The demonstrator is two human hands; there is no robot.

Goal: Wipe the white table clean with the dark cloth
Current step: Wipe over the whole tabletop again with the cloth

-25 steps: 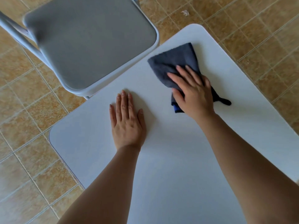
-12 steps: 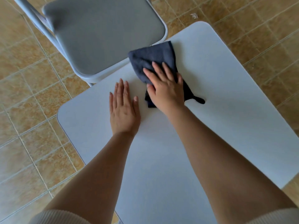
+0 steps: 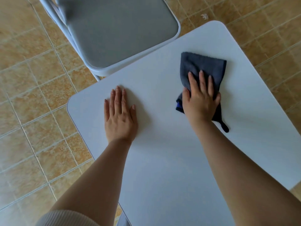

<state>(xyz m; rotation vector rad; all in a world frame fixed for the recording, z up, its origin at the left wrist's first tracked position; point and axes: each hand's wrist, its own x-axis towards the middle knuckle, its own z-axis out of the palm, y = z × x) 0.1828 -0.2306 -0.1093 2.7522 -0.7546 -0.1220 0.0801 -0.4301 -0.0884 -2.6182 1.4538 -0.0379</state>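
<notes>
The white table (image 3: 162,160) fills the middle of the head view, its rounded far corner at the top right. A folded dark grey cloth (image 3: 203,66) lies flat on the table's far right part, a thin loop trailing at its near end. My right hand (image 3: 200,101) presses down on the cloth's near half, fingers spread over it and thumb at its left edge. My left hand (image 3: 120,115) rests flat on the bare tabletop near the left edge, fingers together, holding nothing.
A grey-seated folding chair (image 3: 114,30) with a white metal frame stands against the table's far left edge. Tan floor tiles (image 3: 32,95) surround the table. A small scrap of litter (image 3: 204,16) lies on the floor beyond the far corner.
My right hand has slid the cloth to the right, away from the left hand and the chair edge. The left hand stays flat in place.
</notes>
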